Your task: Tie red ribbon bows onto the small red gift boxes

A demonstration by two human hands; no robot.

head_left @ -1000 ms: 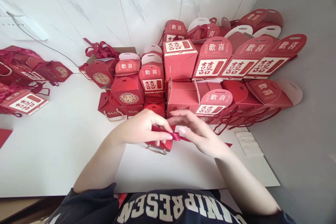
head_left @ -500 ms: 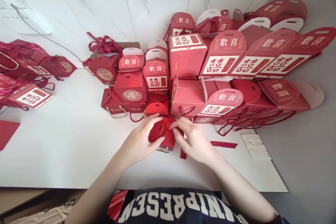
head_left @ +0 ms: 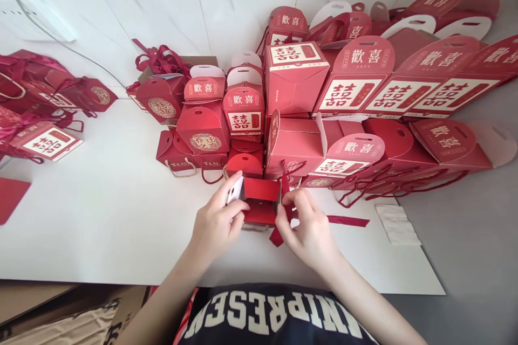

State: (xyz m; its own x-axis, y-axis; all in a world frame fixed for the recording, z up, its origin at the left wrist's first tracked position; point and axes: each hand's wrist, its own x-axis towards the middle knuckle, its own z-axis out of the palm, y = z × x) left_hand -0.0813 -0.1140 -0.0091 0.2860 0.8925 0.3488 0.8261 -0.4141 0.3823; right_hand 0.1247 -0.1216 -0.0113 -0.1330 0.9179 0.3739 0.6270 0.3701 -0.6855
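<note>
In front of me on the white table stands a small red gift box [head_left: 261, 213], its top open and its dark red inside showing. My left hand [head_left: 216, 218] grips the box's left flap, whose pale inner side shows between thumb and fingers. On the other side, my right hand [head_left: 305, 221] pinches the right flap, with the thumb and forefinger close together. A dark red ribbon [head_left: 277, 238] runs by the right hand, partly hidden by it, and its other end [head_left: 348, 221] lies on the table to the right.
Stacked red gift boxes [head_left: 352, 97] line the wall behind, several with cord handles hanging forward. More red boxes [head_left: 52, 140] with ribbons lie at the left. A bundle of ribbon [head_left: 162, 62] sits at the back. White folded tissue [head_left: 399, 225] rests near the right table edge.
The box's two top flaps have been pulled apart sideways, so its inside now shows. My right hand has moved slightly right, and the view has shifted a little.
</note>
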